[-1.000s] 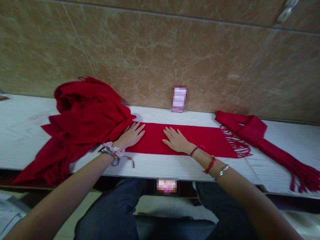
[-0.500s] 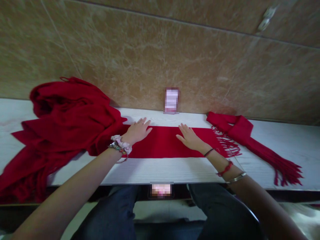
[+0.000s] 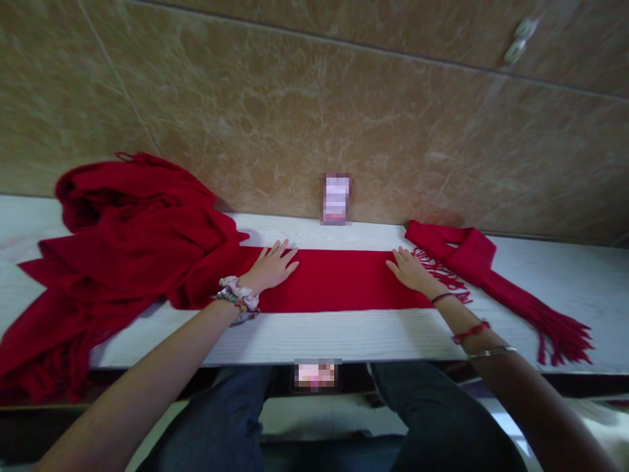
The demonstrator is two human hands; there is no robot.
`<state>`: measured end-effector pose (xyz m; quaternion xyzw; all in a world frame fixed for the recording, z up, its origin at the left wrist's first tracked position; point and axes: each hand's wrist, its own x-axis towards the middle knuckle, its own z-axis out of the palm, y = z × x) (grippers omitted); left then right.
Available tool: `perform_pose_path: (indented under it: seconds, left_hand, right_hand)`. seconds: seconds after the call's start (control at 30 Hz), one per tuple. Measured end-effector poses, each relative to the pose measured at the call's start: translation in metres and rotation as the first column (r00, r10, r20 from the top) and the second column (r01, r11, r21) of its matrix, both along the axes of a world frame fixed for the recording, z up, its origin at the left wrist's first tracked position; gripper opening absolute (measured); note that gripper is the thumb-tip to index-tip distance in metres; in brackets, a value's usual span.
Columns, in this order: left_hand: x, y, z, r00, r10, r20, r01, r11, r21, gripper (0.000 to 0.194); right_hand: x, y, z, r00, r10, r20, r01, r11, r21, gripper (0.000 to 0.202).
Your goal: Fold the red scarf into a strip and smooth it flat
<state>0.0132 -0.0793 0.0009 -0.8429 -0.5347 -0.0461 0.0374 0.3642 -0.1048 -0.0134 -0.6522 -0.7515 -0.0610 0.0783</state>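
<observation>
A red scarf [image 3: 339,280] lies flat in a long strip along the white table, its fringe spread at the right end. My left hand [image 3: 270,267] rests on the strip's left part, fingers spread, near a heap of red scarves [image 3: 142,223]. On the right part, close to the fringe, my right hand [image 3: 411,270] presses down flat with its fingers extended. Where the strip's left end meets the heap, I cannot make out whether they are one piece. Another red scarf [image 3: 474,252], folded over on itself with tassels toward the front, sits just right of the fringe.
The white table [image 3: 344,334] runs along a brown marbled wall [image 3: 314,118]. A blurred phone-like object [image 3: 337,198] leans against that wall. At the front edge, between my legs, is another blurred screen [image 3: 316,375]. A small white fitting [image 3: 521,39] is on the wall.
My right hand has slid to the right along the flat scarf, up to the fringe. My left hand has stayed nearly in place, its fingers spread a little wider.
</observation>
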Motion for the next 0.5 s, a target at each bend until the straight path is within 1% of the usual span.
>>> perform_pose_path:
  seconds: [0.07, 0.13, 0.17, 0.2, 0.23, 0.27, 0.3, 0.37, 0.43, 0.5]
  left_hand:
    - [0.013, -0.002, 0.005, 1.000, -0.025, 0.017, 0.024, 0.999, 0.023, 0.048]
    - [0.026, -0.004, 0.007, 0.998, -0.050, 0.046, 0.050, 0.999, 0.007, 0.049]
    - [0.031, -0.005, 0.006, 0.997, -0.056, 0.053, 0.057, 0.998, -0.017, 0.050]
    - [0.034, -0.006, 0.004, 0.997, -0.057, 0.053, 0.059, 0.998, -0.038, 0.050]
    - [0.037, -0.006, 0.002, 0.997, -0.057, 0.046, 0.059, 0.997, -0.053, 0.050]
    - [0.037, -0.006, 0.000, 0.998, -0.057, 0.035, 0.059, 0.996, -0.061, 0.050]
    - [0.037, -0.006, -0.003, 0.998, -0.058, 0.025, 0.060, 0.996, -0.061, 0.049]
    - [0.034, -0.006, -0.007, 0.998, -0.065, 0.015, 0.065, 0.996, -0.054, 0.049]
    - [0.031, -0.005, -0.008, 0.997, -0.070, 0.013, 0.070, 0.996, -0.053, 0.049]
    - [0.030, -0.005, -0.009, 0.997, -0.071, 0.013, 0.071, 0.996, -0.050, 0.049]
  right_hand:
    - [-0.029, 0.003, 0.004, 0.998, 0.067, -0.013, -0.067, 0.998, 0.019, 0.054]
    - [-0.068, 0.004, 0.008, 0.969, 0.242, -0.054, -0.241, 0.970, 0.025, 0.056]
    - [-0.086, 0.004, 0.009, 0.951, 0.304, -0.063, -0.303, 0.953, 0.018, 0.056]
    - [-0.101, 0.003, 0.009, 0.935, 0.350, -0.063, -0.351, 0.936, -0.003, 0.056]
    - [-0.111, 0.003, 0.009, 0.927, 0.370, -0.063, -0.373, 0.927, -0.037, 0.056]
    - [-0.115, 0.002, 0.008, 0.926, 0.372, -0.060, -0.376, 0.925, -0.062, 0.055]
    - [-0.113, 0.002, 0.007, 0.930, 0.364, -0.053, -0.367, 0.926, -0.085, 0.055]
    - [-0.091, 0.002, 0.004, 0.947, 0.319, -0.030, -0.320, 0.941, -0.106, 0.054]
    - [-0.053, 0.003, -0.001, 0.966, 0.258, 0.003, -0.256, 0.961, -0.109, 0.054]
    - [-0.011, 0.005, -0.005, 0.988, 0.150, 0.039, -0.146, 0.985, -0.096, 0.054]
